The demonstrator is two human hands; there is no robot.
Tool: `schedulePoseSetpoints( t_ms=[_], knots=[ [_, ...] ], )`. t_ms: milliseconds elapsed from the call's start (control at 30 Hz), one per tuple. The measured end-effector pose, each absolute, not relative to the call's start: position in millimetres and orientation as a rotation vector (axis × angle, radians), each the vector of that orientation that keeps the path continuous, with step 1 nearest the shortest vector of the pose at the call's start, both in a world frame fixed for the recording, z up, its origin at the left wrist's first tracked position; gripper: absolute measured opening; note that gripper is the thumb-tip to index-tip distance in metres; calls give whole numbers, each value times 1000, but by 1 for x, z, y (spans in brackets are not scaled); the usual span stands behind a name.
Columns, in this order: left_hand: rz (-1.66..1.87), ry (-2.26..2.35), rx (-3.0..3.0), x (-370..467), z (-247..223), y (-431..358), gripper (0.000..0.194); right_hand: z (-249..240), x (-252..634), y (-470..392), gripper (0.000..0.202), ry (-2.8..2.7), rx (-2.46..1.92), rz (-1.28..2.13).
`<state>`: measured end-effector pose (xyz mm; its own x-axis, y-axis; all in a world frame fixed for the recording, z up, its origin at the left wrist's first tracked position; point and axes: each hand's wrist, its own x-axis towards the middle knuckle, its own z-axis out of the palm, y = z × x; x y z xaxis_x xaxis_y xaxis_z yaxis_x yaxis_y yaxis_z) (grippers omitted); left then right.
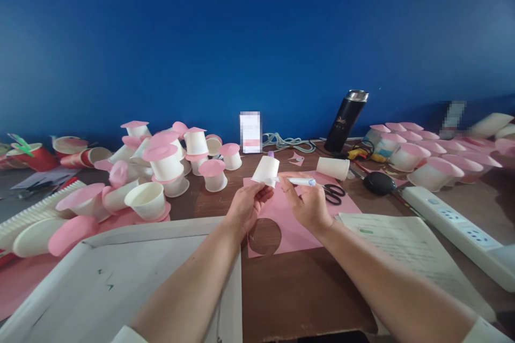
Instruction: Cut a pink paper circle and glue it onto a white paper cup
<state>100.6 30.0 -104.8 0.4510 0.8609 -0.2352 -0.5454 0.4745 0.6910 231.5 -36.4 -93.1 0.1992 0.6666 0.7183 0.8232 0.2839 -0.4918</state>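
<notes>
A white paper cup [266, 168] is pinched near its lower edge by my left hand [248, 204], tilted above the pink paper. My right hand [309, 204] grips a white pen [300, 181], its front end at the side of the cup. Something small and purple [271, 154] shows just behind the cup's top. Under both hands lies a pink sheet [295, 228] with a round hole cut in it. Black-handled scissors [335, 194] rest on the sheet beside my right hand, and another white cup [333, 168] lies on its side behind them.
Many white cups with pink paper discs [164, 163] crowd the left, more [436, 169] the right. A lit phone [251, 134], cable [287, 142] and black bottle [346, 120] stand at the back. A power strip [458, 230], papers [406, 246] and a white board [132, 284] lie nearer.
</notes>
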Motion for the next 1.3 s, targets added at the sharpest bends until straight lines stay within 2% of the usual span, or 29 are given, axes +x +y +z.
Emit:
schedulePoseSetpoints(
  t_ms=[600, 1300],
  knots=[
    [910, 628, 607, 100, -108, 30, 2, -96, 233, -36, 17, -1544, -1364, -169],
    [881, 680, 867, 100, -115, 30, 19, -98, 235, -33, 16, -1629, -1316, -225]
  ],
)
